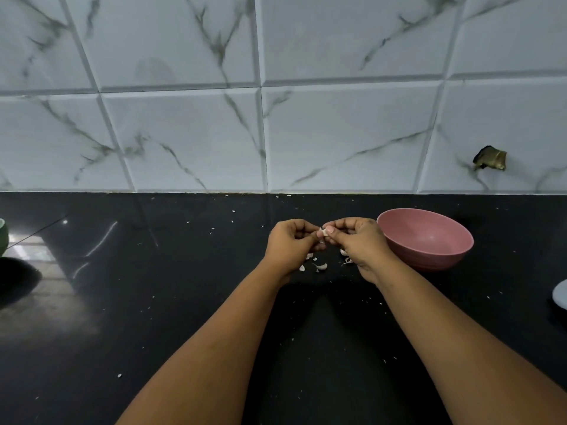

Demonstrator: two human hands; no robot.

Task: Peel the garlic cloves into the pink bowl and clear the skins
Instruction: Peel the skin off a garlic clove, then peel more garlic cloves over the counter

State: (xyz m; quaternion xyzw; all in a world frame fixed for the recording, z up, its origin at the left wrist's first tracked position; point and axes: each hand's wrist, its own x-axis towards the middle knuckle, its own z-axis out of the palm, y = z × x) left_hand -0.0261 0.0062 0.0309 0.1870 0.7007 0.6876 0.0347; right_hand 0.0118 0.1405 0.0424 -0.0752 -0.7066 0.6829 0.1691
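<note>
Both hands, left hand [288, 243] and right hand [359, 240], pinch one garlic clove [322, 233] (pink bowl [429, 240] just right).

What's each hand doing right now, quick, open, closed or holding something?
Left hand: fingers curled, pinching the garlic clove.
Right hand: fingers curled, pinching the same garlic clove from the other side.

No readable text, label, brand, number or sign shows on anything in this view.
</note>
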